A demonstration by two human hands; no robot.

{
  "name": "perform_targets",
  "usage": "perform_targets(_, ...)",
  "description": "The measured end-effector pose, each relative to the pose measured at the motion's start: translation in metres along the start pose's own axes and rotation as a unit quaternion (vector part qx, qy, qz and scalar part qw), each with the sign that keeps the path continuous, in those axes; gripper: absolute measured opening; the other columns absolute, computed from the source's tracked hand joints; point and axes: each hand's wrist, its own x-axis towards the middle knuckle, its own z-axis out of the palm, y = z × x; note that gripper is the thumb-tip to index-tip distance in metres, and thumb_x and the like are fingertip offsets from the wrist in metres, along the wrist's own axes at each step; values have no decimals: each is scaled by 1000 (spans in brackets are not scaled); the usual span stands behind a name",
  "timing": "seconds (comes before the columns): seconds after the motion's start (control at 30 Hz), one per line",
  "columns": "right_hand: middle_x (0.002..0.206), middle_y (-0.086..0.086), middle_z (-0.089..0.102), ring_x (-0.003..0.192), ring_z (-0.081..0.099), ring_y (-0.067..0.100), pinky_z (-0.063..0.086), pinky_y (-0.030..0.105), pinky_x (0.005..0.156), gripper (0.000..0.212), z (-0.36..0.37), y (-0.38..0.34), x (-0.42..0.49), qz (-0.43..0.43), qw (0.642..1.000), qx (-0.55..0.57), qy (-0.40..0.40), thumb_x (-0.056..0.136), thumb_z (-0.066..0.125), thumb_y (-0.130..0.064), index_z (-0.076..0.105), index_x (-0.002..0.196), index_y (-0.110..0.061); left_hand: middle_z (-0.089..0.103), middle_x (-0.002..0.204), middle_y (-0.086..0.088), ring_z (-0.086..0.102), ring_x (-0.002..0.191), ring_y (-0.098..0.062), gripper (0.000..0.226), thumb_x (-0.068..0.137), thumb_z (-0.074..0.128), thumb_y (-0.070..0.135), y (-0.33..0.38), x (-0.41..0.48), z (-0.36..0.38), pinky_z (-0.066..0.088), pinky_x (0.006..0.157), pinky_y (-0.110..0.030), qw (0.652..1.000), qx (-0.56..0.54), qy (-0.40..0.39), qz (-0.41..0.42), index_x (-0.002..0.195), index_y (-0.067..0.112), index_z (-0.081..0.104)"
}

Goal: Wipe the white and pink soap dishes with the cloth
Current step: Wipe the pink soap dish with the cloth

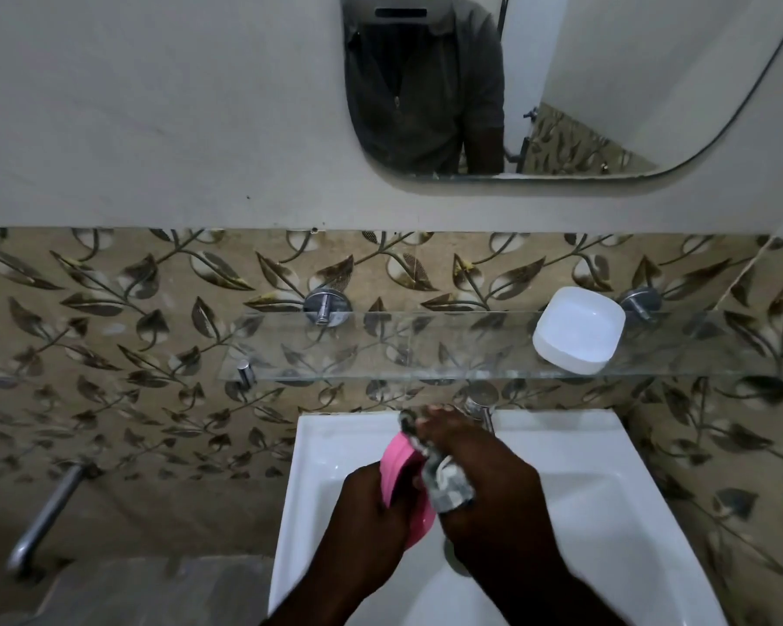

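"Grip?"
"Left hand (pixel 371 512) curls round pink soap dish (pixel 398 467) over sink (pixel 606 445); right hand (pixel 484 485) pinches cloth (pixel 448 483) against dish."
"White soap dish (pixel 579 329)?"
"Above sink, on glass shelf (pixel 380 350), touched by neither hand."

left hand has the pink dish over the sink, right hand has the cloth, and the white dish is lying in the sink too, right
Not quite: the head view shows the white soap dish on the glass shelf, not in the sink. The rest stands: the left hand holds the pink soap dish over the sink, the right hand the cloth.
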Motion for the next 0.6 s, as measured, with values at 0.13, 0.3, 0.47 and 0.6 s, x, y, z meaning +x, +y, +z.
perform_targets(0.13, 120, -3, 68, 116, 60, 11, 40, 22, 106, 27, 6, 4, -5, -66, 997, -17, -18, 91, 57, -20, 71, 113, -13, 77, 79, 1, 73, 80, -18, 25, 82, 58, 39, -3, -3, -6, 56, 73, -40, 999, -17, 16, 27, 81, 22, 76)
perform_targets(0.3, 97, -22, 74, 90, 70, 1, 51, 13, 77, 39, 9, 9, -15, 197, 964, 179, 21, 73, 70, -14, 70, 106, -34, 75, 73, -1, 71, 71, -16, 20, 81, 71, 45, -5, -8, -6, 52, 62, -26, 995, -63, 75, 31, 81, 25, 75)
perform_targets(0.47, 84, -18, 73, 75, 68, -1, 52, 23, 66, 33, 12, 7, -23, 228, 964, 128, 36, 75, 69, -23, 69, 104, -38, 78, 83, 3, 73, 79, -12, 14, 81, 72, 34, -4, -8, -10, 55, 67, -22, 993, -114, 19, 32, 89, 24, 77)
perform_targets(0.6, 104, -14, 74, 98, 67, 1, 53, 28, 86, 42, 3, 6, -20, 156, 988, 10, 11, 71, 66, -7, 73, 108, -26, 78, 91, 5, 72, 80, -13, 21, 81, 70, 27, -2, -3, -24, 57, 70, -28, 995, -51, -79, 45, 101, 22, 75)
